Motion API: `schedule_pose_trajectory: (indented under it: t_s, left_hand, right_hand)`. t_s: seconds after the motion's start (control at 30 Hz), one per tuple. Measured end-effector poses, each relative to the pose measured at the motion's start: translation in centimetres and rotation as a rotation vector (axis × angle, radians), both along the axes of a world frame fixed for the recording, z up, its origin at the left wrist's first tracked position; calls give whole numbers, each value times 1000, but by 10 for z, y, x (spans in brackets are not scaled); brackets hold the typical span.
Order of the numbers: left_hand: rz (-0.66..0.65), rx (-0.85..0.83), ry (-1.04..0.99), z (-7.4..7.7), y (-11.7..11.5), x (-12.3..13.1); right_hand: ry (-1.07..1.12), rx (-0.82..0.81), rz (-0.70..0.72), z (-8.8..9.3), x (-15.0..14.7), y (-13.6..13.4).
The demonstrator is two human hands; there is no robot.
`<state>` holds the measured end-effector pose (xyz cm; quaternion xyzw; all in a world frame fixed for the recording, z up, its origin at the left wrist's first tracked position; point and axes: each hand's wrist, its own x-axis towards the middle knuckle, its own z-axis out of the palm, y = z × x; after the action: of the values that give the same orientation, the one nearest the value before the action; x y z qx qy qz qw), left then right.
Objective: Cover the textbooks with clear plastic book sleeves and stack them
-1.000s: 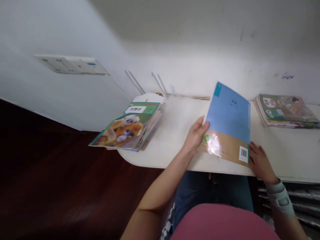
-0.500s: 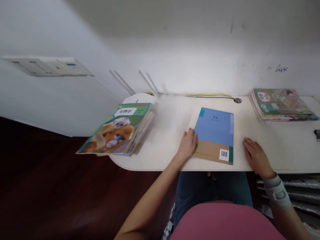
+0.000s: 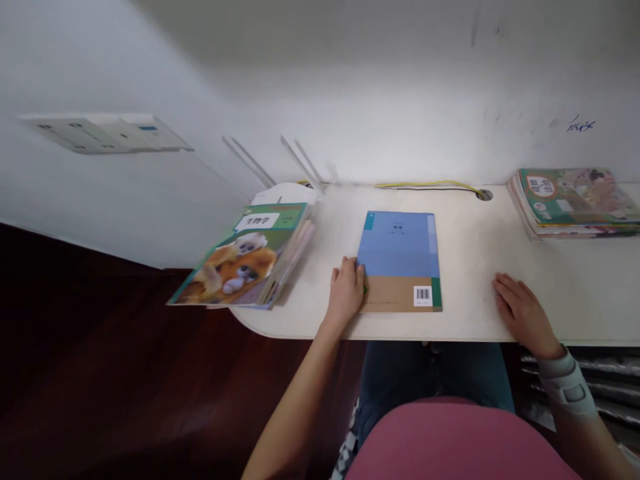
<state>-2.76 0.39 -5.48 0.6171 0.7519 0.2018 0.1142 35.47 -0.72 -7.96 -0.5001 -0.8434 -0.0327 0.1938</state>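
Note:
A textbook (image 3: 397, 250) with a blue and brown cover and a barcode lies closed on the white desk, nearly square to its front edge. My left hand (image 3: 346, 288) is at the book's left edge, its fingers bent round that edge; the thumb is hard to make out. To the right of the book, apart from it, my right hand (image 3: 524, 315) rests on the desk top with its fingers stretched out and nothing in them. A grey support wraps the right wrist.
A stack of textbooks (image 3: 240, 257) with monkeys on the top cover stands at the desk's left end, partly overhanging. Another stack of books (image 3: 580, 200) is at the back right. Yellow and black cables (image 3: 430, 184) run along the wall into a hole (image 3: 484, 195).
The blue and brown textbook has slid left across the desk with my left hand and now sits straighter. My right hand stays on the desk. The view has shifted slightly.

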Motion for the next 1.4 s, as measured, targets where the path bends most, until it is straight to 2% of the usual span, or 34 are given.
schedule_pose_trajectory:
  t_s: [0.13, 0.3, 0.47, 0.57, 0.87, 1.0, 1.1, 1.23, 1.3, 1.4]
  left_hand:
    - [-10, 41, 80, -11, -2, -6]
    - [6, 83, 196, -7, -10, 2]
    - [46, 49, 272, -1, -24, 19]
    - [73, 27, 272, 0, -27, 25]
    - [85, 26, 206, 5, -27, 26]
    - [52, 52, 235, 18, -28, 33]
    - [-97, 52, 184, 35, -30, 47]
    - [-510, -19, -96, 59, -34, 67]
    - [-666, -8, -228, 66, -34, 75]
    - [-794, 35, -303, 67, -29, 86]
  right_hand:
    - [-33, 26, -8, 2, 0, -1]
    - [-118, 58, -42, 20, -28, -9]
    - [-106, 17, 202, 33, -90, -23]
    - [-95, -16, 254, 30, -115, -29]
    - [-74, -56, 257, 20, -117, -31]
    - [-54, -66, 267, 20, -118, -31]
    - [2, -85, 273, 20, -118, -29]
    - [198, -103, 284, 27, -119, -28]
    - [344, -90, 282, 34, -120, -28]
    - [517, -68, 225, 41, -120, -27]
